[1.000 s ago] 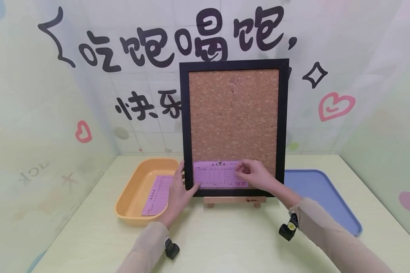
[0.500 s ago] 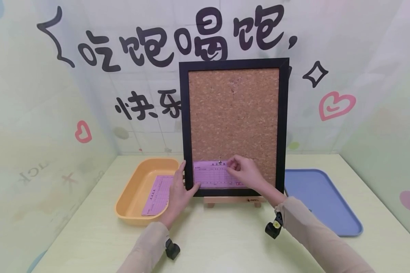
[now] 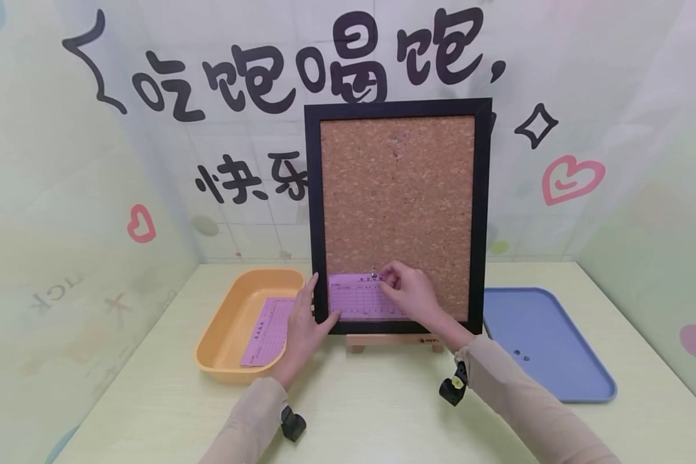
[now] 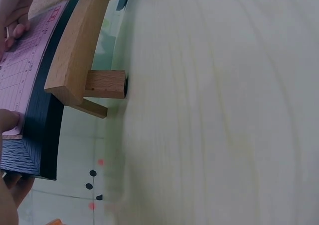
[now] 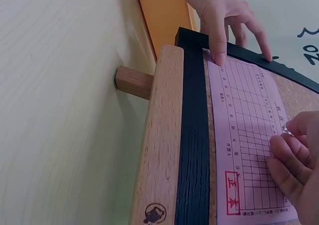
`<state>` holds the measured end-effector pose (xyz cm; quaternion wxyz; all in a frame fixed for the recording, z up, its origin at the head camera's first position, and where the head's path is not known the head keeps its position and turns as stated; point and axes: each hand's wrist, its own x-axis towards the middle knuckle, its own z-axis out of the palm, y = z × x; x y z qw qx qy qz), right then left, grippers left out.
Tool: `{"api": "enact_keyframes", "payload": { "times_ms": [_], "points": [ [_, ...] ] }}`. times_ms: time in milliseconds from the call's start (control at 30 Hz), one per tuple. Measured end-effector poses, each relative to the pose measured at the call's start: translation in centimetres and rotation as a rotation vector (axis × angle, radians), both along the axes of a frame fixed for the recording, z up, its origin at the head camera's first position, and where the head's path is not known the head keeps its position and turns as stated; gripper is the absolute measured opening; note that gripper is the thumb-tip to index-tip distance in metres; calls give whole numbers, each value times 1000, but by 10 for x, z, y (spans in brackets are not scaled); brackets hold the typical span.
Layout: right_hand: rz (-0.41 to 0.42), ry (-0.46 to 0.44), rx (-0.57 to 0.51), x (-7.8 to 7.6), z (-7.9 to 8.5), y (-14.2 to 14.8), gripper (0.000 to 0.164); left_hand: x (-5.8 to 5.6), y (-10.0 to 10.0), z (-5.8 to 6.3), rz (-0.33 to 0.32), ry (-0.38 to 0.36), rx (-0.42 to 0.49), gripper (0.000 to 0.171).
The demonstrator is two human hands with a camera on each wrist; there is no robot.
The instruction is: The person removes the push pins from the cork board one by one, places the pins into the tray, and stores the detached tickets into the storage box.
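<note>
The right hand [image 3: 413, 296] has slid leftward across the pink receipt form [image 3: 354, 301], up to the small metal pin [image 3: 374, 275] at the form's top edge. The right sleeve [image 3: 516, 393] has moved with it, so two small dark pieces [image 3: 517, 352] now show on the blue tray [image 3: 562, 348]. The left hand [image 3: 305, 322] and the form look unmoved.

One form is up: it lies against the lower left of the black-framed cork board [image 3: 398, 193], which stands on a wooden easel [image 3: 383, 340]. Its pin is at the paper, though whether it is pushed fully home cannot be told, so fastening seems to be in hand. A second form [image 3: 269, 332] is off the board, in the orange bin [image 3: 229, 335], and most of the cork is bare.

The left hand grips the board's lower left corner, thumb on the form and fingers round the frame's edge. The right fingers are curled closely together beside the pin; whether they pinch it is unclear.

The mounted form is flat and wider than tall, ruled in a fine grid, with a red boxed mark at lower right.
</note>
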<state>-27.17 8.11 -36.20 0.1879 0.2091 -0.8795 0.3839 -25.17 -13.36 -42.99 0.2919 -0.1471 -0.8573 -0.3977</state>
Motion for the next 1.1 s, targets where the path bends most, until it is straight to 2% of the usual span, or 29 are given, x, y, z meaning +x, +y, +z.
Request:
{"api": "enact_keyframes", "payload": {
  "times_ms": [233,667,933,1100],
  "points": [
    [-48,99,35,-2,-4,-6,8,-1,0,-2,-9,16,2,83],
    [-106,173,93,-3,-6,-15,5,0,0,0,-5,14,17,83],
    [-128,225,34,-2,-9,-20,5,0,0,-1,3,-10,22,84],
    [-138,228,-2,-2,-10,-22,5,0,1,-1,4,-5,18,83]
  ]
}}
